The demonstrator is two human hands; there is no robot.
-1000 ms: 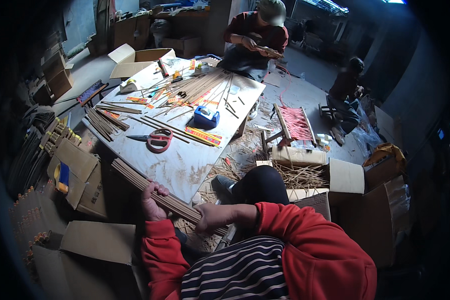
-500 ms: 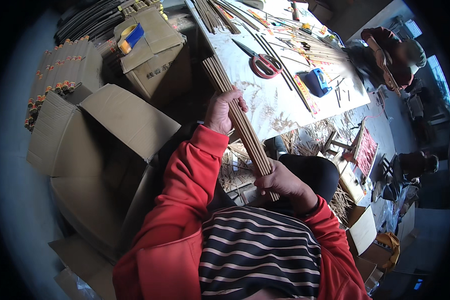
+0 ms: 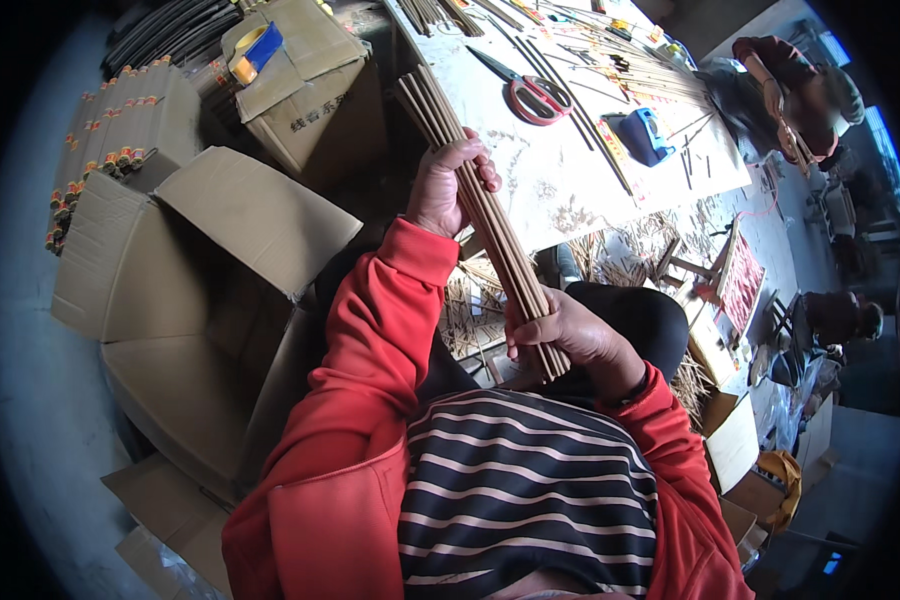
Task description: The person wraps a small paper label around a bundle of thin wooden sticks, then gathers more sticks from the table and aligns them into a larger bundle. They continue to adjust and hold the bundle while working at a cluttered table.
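Note:
A long bundle of thin brown sticks (image 3: 490,225) runs from the table edge down toward my lap. My left hand (image 3: 450,185) is shut around its upper half. My right hand (image 3: 560,335) grips its lower end just above my striped shirt. Both arms wear red sleeves. The bundle's top end sticks out over the white table (image 3: 560,175).
Red-handled scissors (image 3: 530,95), a blue tape dispenser (image 3: 645,135) and loose sticks lie on the table. Open cardboard boxes (image 3: 200,270) stand at my left, one holding packed stick bundles (image 3: 105,140). Another person (image 3: 795,85) sits at the table's far end. Stick scraps litter the floor.
The view has swung left and down from the table toward my lap. The stick bundle, held in both hands throughout, now stands nearly along my body instead of lying across the table edge.

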